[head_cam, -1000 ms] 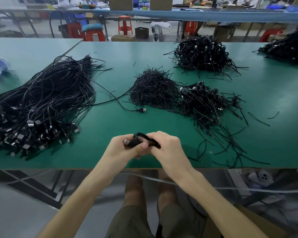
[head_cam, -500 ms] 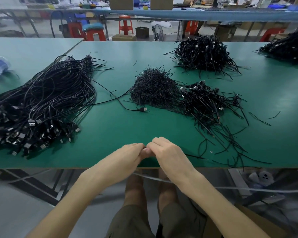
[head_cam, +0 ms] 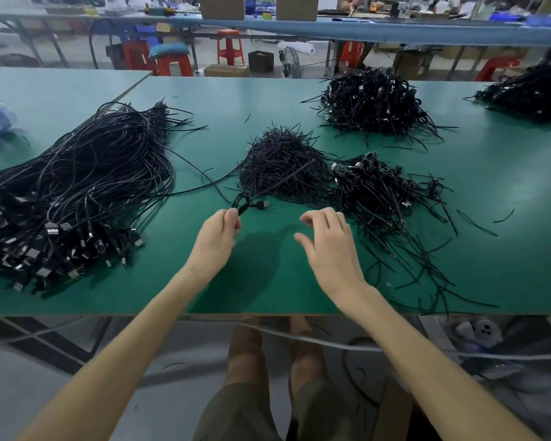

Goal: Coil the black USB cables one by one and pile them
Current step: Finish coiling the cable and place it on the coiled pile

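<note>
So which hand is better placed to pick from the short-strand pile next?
Right, probably. The right hand hovers open and empty near the short-strand pile; the left hand is busy pinching the coiled cable.

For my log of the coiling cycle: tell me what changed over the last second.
Both hands moved forward over the table and apart. The left hand keeps its grip on the coiled cable; the right hand let go and now hangs open. The uncoiled bundle, the loose plug and the nearby coiled pile stayed put.

On the table [head_cam: 506, 249], uncoiled cables [head_cam: 77, 192] lie left, tie heap [head_cam: 280, 167] centre, coiled pile [head_cam: 382, 192] right
</note>
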A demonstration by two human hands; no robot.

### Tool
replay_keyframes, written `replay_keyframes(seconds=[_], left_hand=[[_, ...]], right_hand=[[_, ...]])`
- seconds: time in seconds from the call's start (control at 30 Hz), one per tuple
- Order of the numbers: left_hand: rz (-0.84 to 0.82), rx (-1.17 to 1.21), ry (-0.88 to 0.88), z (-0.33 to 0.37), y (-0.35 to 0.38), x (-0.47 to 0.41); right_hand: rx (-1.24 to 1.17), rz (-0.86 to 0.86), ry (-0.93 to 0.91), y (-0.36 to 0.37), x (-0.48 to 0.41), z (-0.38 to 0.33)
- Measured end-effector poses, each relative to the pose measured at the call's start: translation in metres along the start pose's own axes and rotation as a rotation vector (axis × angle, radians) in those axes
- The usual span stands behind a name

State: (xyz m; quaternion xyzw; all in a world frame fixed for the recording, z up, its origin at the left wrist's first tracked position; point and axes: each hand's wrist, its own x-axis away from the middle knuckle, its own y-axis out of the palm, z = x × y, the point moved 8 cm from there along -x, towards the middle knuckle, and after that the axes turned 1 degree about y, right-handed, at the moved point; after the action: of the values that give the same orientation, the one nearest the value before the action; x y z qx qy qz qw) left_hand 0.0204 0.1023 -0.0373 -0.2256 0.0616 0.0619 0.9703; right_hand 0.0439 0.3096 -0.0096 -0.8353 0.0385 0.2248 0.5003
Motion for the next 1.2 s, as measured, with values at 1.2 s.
replay_keyframes(seconds=[1.2], left_hand=[[0.019, 0.079, -0.086, -0.023, 0.018, -0.014]], right_hand=[[-0.546, 0.118, 0.519, 0.038, -0.064, 0.063]])
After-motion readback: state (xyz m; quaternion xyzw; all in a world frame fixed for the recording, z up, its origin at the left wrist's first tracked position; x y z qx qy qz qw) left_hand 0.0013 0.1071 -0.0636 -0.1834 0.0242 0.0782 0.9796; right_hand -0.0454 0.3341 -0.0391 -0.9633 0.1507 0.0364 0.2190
